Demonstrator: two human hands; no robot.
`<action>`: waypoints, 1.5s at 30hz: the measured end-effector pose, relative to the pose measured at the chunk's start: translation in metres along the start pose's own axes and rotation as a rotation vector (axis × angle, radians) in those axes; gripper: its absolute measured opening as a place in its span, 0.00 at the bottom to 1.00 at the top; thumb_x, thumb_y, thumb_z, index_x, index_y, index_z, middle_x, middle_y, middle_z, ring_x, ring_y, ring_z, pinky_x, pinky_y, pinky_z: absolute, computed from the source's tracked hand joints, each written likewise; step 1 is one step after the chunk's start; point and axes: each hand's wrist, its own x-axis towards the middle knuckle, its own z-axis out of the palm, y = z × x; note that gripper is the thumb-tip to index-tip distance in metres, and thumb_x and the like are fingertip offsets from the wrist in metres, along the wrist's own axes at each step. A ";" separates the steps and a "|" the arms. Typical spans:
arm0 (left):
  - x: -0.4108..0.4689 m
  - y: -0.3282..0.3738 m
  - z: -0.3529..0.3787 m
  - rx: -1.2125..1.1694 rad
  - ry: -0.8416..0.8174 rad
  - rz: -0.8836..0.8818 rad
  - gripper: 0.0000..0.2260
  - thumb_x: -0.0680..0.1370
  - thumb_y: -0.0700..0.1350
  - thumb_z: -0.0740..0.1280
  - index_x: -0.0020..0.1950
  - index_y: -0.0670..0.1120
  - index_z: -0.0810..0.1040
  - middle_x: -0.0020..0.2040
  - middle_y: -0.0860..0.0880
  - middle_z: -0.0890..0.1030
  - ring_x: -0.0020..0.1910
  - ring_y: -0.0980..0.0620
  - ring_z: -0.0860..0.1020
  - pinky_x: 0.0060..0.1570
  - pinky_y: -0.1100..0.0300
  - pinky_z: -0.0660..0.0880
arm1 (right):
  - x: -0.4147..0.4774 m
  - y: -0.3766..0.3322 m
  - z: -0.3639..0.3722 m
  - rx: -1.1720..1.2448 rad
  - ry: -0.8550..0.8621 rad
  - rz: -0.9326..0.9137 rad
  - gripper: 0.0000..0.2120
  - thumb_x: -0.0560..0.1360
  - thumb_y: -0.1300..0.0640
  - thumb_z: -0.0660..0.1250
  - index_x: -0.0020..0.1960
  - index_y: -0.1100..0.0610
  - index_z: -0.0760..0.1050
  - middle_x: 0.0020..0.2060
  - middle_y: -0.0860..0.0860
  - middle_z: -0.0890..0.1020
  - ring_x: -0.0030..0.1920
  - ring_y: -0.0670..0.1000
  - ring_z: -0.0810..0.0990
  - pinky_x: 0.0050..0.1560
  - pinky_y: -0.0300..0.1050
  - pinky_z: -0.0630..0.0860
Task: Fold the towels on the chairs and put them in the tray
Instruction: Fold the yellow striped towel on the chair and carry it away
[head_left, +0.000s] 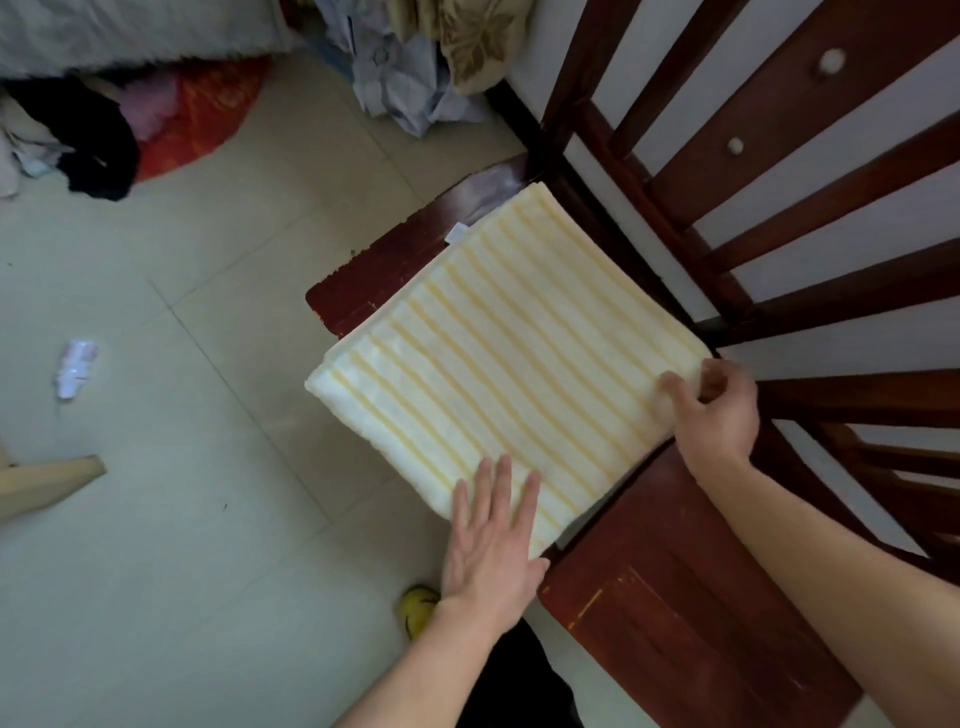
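A cream towel with yellow stripes (498, 353) lies folded into a flat square on the dark red wooden chair seat (691, 623), its near-left part hanging over the seat's edge. My left hand (493, 540) rests flat, fingers spread, on the towel's near corner. My right hand (714, 410) pinches the towel's right corner between thumb and fingers. A small white label sticks out at the towel's far edge. No tray is in view.
The chair's slatted back (779, 171) rises on the right against a white wall. On the tiled floor lie crumpled paper (75, 366), a yellow object (415, 608) near my left wrist, a pale board (47, 480), and heaps of clothes and bags (171, 119) at the back.
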 end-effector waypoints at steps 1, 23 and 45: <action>0.002 -0.001 0.009 -0.012 0.023 0.011 0.37 0.77 0.61 0.60 0.79 0.49 0.47 0.78 0.40 0.42 0.77 0.39 0.41 0.74 0.40 0.43 | 0.001 0.006 0.001 0.105 0.009 0.120 0.31 0.71 0.45 0.74 0.68 0.55 0.68 0.60 0.50 0.75 0.60 0.53 0.75 0.60 0.49 0.74; -0.053 -0.025 -0.091 -2.289 -0.169 -1.126 0.10 0.76 0.46 0.69 0.49 0.39 0.78 0.42 0.39 0.80 0.36 0.44 0.79 0.24 0.63 0.77 | -0.015 -0.079 -0.032 0.411 -0.054 0.472 0.36 0.64 0.50 0.78 0.66 0.60 0.67 0.57 0.55 0.76 0.53 0.56 0.79 0.52 0.56 0.80; 0.061 -0.128 -0.099 -0.571 0.447 -0.735 0.21 0.82 0.51 0.56 0.75 0.53 0.61 0.74 0.43 0.59 0.70 0.42 0.61 0.62 0.47 0.65 | 0.035 -0.154 0.093 -0.659 -0.487 -1.193 0.24 0.83 0.45 0.50 0.76 0.52 0.61 0.77 0.56 0.60 0.78 0.55 0.55 0.75 0.57 0.51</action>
